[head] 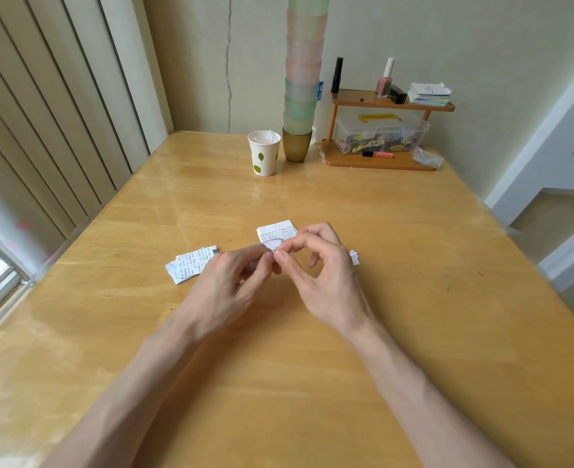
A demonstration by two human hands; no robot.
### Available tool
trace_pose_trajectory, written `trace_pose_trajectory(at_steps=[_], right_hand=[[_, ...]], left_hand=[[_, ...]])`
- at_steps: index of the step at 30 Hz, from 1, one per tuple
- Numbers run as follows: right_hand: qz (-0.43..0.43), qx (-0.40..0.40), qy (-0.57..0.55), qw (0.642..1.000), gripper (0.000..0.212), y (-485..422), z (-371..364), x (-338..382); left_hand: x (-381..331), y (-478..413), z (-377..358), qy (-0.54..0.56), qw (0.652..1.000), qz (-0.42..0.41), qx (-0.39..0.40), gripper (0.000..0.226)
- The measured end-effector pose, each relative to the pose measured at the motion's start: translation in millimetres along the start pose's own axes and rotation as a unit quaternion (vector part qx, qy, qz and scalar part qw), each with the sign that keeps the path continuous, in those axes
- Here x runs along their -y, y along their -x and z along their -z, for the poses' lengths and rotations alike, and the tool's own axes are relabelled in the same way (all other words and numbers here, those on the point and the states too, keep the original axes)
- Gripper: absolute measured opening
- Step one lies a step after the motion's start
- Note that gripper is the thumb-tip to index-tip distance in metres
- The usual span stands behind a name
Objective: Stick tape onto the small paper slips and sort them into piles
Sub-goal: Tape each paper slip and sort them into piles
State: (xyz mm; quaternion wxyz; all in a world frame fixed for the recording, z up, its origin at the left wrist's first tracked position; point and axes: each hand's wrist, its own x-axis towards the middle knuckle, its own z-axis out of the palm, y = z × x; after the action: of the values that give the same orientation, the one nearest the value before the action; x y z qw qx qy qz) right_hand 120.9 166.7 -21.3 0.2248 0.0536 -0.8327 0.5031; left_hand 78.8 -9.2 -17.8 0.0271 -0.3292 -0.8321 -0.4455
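My left hand (231, 282) and my right hand (322, 275) meet over the middle of the wooden table (414, 265). Together their fingertips pinch a small pale piece of tape (272, 245), its lower part hidden by my fingers. Just behind it lies a small pile of printed paper slips (277, 230). A second pile of printed slips (191, 263) sits fanned out to the left of my left hand. A few white slips (354, 257) peek out from behind my right hand.
At the far edge stand a paper cup with leaf prints (264, 153), a tall stack of pastel plastic cups (301, 96) and a small wooden shelf (380, 130) holding cosmetics, a clear box and coloured papers. A window and blinds run along the left.
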Motion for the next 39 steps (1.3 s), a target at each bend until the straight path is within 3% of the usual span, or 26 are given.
trace_pose_trajectory(at_steps=[6,8,10,11,14,18,25,32,39], right_hand=[[0.040,-0.004,-0.030,0.999,0.012,0,-4,2],[-0.016,0.003,-0.189,0.982,0.015,-4,1,9],[-0.084,0.002,-0.365,0.927,0.011,-8,12,15],[-0.095,-0.005,-0.394,0.914,0.012,-10,17,16],[-0.105,0.015,-0.364,0.925,0.029,-9,21,16],[-0.107,0.051,-0.308,0.944,0.036,-3,15,18],[-0.109,0.040,-0.298,0.947,0.021,-1,13,16],[-0.112,0.014,-0.302,0.947,0.021,-1,13,17],[-0.151,-0.009,-0.355,0.922,0.028,-5,16,16]], left_hand=[[-14,-2,2,0.133,0.991,0.012,0.021,0.039],[-16,-2,4,0.217,0.975,0.038,0.007,0.042],[-13,-3,5,0.270,0.960,0.069,-0.010,0.040],[-13,-3,5,0.277,0.957,0.082,-0.018,0.040],[-14,-4,4,0.283,0.953,0.104,-0.029,0.042],[-13,-3,3,0.270,0.958,0.093,-0.024,0.039],[-16,-2,2,0.343,0.930,0.133,0.011,0.037],[-23,-2,6,0.459,0.867,0.168,0.096,0.047],[-23,-4,0,0.531,0.825,0.193,0.000,0.038]])
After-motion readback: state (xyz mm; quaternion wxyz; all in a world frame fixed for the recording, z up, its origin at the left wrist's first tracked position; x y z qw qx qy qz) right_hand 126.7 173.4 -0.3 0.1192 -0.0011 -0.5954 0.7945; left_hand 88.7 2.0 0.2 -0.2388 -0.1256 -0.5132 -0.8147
